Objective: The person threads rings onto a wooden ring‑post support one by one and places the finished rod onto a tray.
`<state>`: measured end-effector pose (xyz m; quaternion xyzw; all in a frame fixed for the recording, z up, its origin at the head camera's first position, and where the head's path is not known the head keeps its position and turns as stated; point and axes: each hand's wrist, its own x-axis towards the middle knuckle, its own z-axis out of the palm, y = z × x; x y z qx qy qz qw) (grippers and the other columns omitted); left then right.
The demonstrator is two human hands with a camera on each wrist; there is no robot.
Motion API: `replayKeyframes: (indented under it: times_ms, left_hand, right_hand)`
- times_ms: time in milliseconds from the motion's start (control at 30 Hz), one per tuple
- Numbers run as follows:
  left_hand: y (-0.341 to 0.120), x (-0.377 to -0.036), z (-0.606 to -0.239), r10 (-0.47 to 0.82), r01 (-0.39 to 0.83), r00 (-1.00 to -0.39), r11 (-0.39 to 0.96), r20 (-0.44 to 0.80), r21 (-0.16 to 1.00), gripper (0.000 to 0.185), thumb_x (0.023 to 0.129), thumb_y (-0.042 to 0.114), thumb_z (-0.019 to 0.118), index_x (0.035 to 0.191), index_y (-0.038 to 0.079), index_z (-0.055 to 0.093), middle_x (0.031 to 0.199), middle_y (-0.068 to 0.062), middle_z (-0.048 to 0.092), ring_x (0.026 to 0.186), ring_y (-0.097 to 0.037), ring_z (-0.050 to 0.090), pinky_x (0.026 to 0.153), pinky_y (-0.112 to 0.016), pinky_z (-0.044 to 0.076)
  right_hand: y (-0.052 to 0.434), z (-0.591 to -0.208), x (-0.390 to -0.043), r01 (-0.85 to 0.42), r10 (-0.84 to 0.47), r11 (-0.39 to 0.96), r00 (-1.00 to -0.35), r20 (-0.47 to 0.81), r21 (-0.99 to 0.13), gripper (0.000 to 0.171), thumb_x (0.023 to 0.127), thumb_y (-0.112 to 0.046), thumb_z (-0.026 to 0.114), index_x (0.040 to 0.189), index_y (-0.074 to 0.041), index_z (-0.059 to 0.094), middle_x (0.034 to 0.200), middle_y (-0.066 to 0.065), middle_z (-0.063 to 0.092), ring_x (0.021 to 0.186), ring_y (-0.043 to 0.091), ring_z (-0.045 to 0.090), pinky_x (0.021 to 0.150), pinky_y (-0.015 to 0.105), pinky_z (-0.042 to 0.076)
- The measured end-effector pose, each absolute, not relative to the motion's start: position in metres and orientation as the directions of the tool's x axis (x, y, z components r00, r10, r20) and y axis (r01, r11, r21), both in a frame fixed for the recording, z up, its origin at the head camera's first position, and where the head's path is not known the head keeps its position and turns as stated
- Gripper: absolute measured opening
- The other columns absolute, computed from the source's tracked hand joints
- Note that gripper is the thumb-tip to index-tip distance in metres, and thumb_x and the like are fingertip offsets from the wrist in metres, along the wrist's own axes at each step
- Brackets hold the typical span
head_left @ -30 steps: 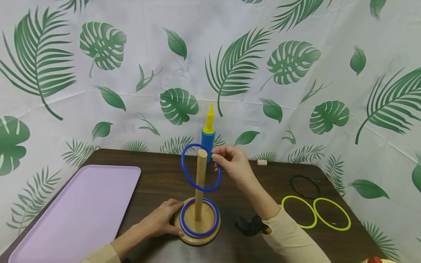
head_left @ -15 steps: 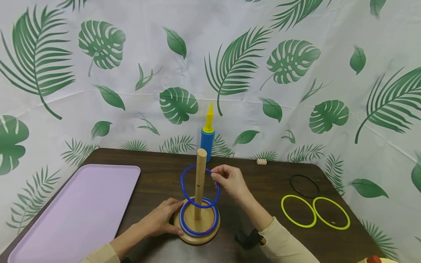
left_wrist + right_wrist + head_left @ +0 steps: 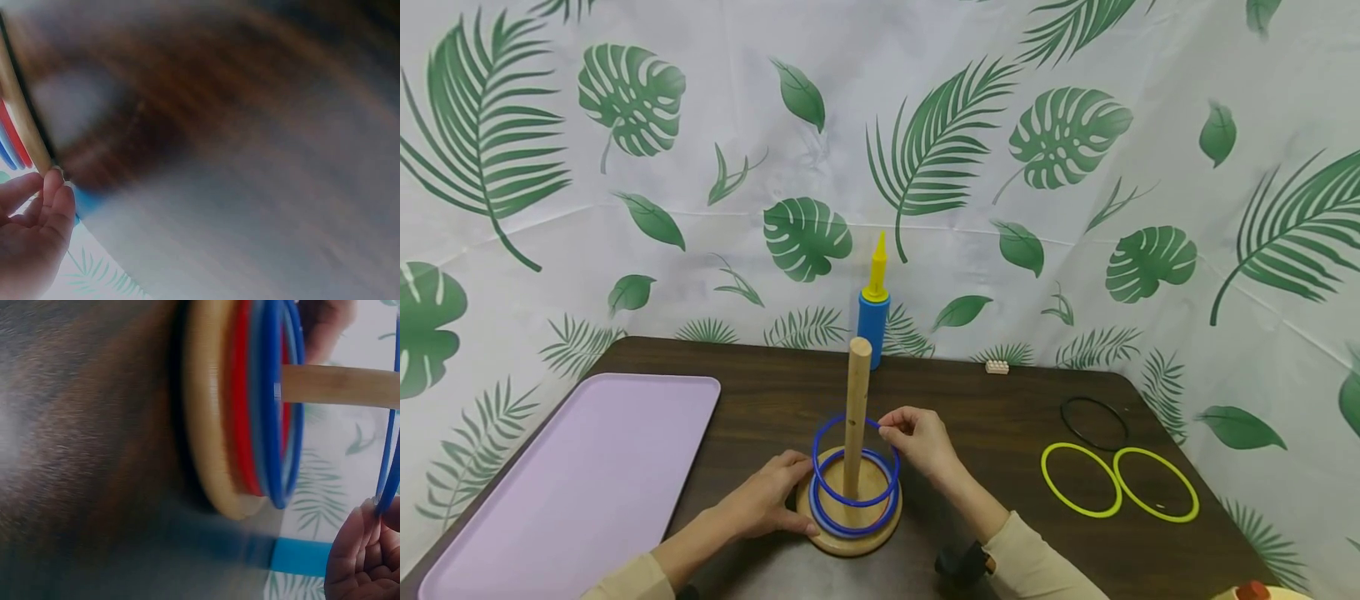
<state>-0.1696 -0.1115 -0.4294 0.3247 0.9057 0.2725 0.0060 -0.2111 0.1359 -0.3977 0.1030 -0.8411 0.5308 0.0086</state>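
A wooden ring-toss stand has an upright post on a round base. Around the foot of the post lie stacked rings; the right wrist view shows a red ring lowest, a grey-blue ring above it and a dark blue ring on top. My right hand pinches another blue ring by its right side. That ring encircles the post and hangs tilted just above the stack. My left hand grips the base's left edge, thumb in front and fingers behind.
Two yellow rings and a black ring lie on the right of the dark table. A lilac tray covers the left side. Behind the post stands a blue and yellow hand pump. A small pale block sits at the back edge.
My right hand has lowered the blue ring down the post, from around its top to just above the stacked rings. My left hand has stayed on the base.
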Motion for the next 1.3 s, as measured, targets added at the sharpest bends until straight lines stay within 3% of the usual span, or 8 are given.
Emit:
replayKeyframes:
  times_ms: [533,1300]
  left_hand:
    - [-0.112,-0.170,-0.429,0.590,0.582,-0.791,0.646,0.160,0.494,0.083,0.068,0.047,0.080,0.124,-0.008,0.054,0.116,-0.015,0.055,0.108,-0.031,0.054,0.090,-0.047,0.046]
    - [-0.111,-0.169,-0.427,0.581,0.561,-0.802,0.656,0.137,0.504,0.087,0.068,0.045,0.080,0.129,-0.009,0.050,0.120,-0.017,0.054,0.111,-0.032,0.052,0.093,-0.048,0.045]
  right_hand:
    - [0.137,-0.414,-0.209,-0.204,-0.195,0.483,-0.973,0.122,-0.852,0.005,0.082,-0.003,0.068,0.083,0.001,0.069,0.073,0.008,0.067,0.065,0.008,0.057,0.057,0.020,0.046]
    - [0.136,-0.421,-0.209,-0.223,-0.205,0.562,-0.970,0.128,-0.796,0.005,0.080,-0.005,0.070,0.082,0.000,0.070,0.069,0.004,0.065,0.061,0.006,0.052,0.054,0.019,0.043]
